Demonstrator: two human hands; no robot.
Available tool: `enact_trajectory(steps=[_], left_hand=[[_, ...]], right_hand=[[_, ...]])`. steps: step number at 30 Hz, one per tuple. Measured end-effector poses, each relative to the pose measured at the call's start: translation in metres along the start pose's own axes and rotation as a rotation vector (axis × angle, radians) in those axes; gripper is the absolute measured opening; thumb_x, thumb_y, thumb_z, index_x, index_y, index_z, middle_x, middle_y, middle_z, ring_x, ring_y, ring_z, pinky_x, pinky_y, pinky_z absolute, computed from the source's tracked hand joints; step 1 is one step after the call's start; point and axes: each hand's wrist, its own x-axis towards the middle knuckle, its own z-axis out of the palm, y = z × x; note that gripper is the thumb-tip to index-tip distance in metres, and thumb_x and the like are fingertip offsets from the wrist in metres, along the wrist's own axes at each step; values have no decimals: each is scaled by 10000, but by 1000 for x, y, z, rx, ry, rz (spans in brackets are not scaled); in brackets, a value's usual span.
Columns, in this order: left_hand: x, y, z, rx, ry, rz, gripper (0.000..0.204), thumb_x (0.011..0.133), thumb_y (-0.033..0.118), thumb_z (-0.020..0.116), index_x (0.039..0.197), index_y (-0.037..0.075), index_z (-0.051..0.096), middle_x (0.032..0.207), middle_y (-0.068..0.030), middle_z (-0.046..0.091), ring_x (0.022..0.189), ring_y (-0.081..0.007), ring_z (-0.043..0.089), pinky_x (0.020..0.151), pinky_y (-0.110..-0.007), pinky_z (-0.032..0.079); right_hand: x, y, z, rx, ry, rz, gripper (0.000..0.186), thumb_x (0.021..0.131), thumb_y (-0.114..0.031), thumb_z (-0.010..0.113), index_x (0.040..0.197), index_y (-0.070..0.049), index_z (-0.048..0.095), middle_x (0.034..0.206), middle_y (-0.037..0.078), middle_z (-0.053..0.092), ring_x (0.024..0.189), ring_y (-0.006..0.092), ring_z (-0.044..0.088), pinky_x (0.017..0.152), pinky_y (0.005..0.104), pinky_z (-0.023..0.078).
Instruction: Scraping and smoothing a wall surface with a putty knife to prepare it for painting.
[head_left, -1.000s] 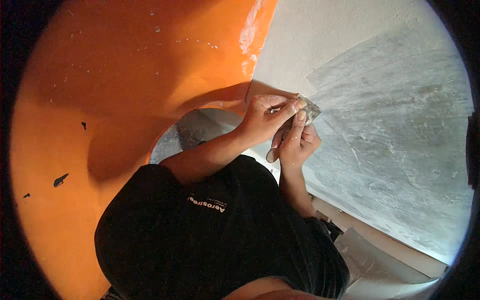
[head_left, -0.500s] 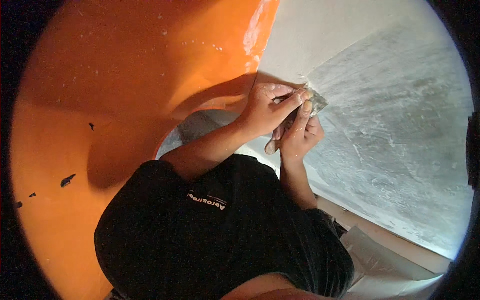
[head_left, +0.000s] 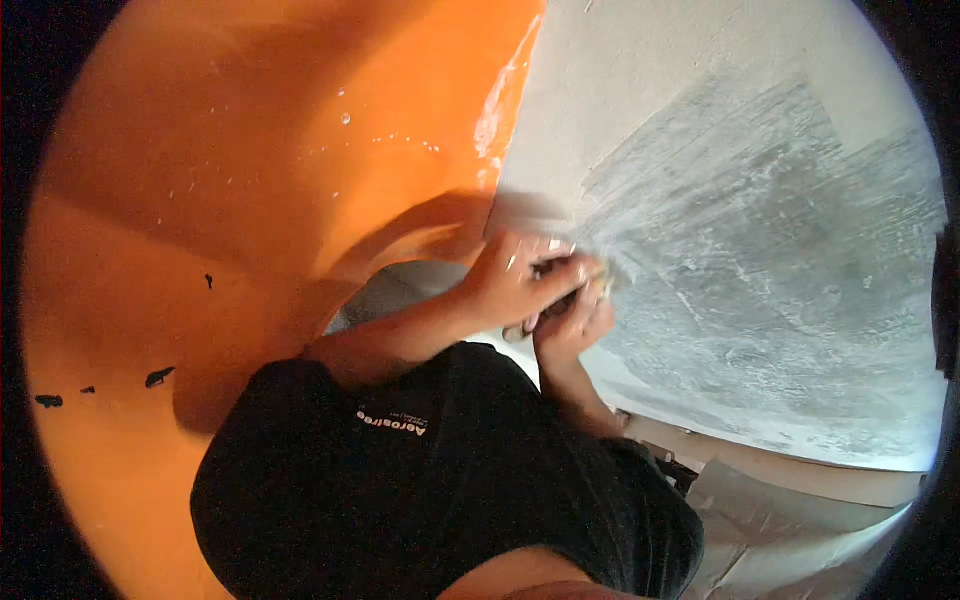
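Both of my hands are closed together around what looks like a putty knife (head_left: 515, 332), its rounded handle end poking out between them toward my body. My left hand (head_left: 508, 277) reaches in from the left, fingers bent and thumb pressed near the blade. My right hand (head_left: 577, 326) grips from below, its fingertips beside the left thumb. Motion blurs the blade at the fingertips, close against the pale, grey-streaked surface (head_left: 740, 240). Whether the blade touches it, I cannot tell.
A glossy orange panel (head_left: 270, 130) fills the left, with several dark marks and a curved cut-out edge by my left forearm. Below the streaked surface runs a pale ledge (head_left: 800, 470). Greyish sheeting (head_left: 770, 530) lies at the lower right.
The view has shifted, so the panel and streaked surface sit lower. My hands and the tool have moved toward my body along the streaked surface, and the blade is now blurred.
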Motion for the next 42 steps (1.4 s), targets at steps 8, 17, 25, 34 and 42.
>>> enact_trajectory(steps=[8, 17, 25, 34, 42], left_hand=[[-69, -121, -4, 300, -908, -796, 530, 921, 496, 525, 931, -11, 678, 833, -145, 694, 784, -251, 685, 712, -424, 550], [-28, -80, -35, 649, -1048, -497, 460, 826, 389, 682, 1046, -14, 654, 958, -183, 680, 878, -322, 660, 770, -425, 516], [-9, -30, -12, -434, -303, -318, 193, 937, 123, 589, 1052, -28, 549, 869, -66, 614, 729, -97, 596, 639, -256, 497], [-17, -36, 16, -311, -56, -378, 247, 990, 247, 519, 997, 7, 574, 792, -2, 600, 656, -44, 539, 552, -219, 449], [-40, -91, 43, -693, -281, -626, 468, 1035, 452, 318, 896, 89, 579, 689, 43, 513, 625, -30, 469, 515, -213, 372]], right_hand=[[-23, 17, -75, 23, -151, 171, 318, 1024, -265, 420, 1023, 29, 541, 648, 135, 606, 405, 143, 505, 376, 247, 398], [-5, -3, -61, -201, -191, 332, 232, 1008, -213, 484, 1085, 5, 510, 733, 125, 624, 418, 81, 490, 366, 208, 362], [15, 1, -24, 0, -126, 327, 196, 994, -201, 517, 1010, -6, 537, 610, 48, 561, 429, 93, 501, 379, 218, 391], [15, 13, -25, -7, -189, 276, 176, 1001, -172, 487, 1007, -13, 560, 653, 17, 565, 469, 57, 480, 396, 215, 374], [16, 28, -38, -158, -128, 267, 182, 995, -174, 508, 1026, -11, 582, 664, 10, 572, 484, 50, 486, 417, 213, 388]])
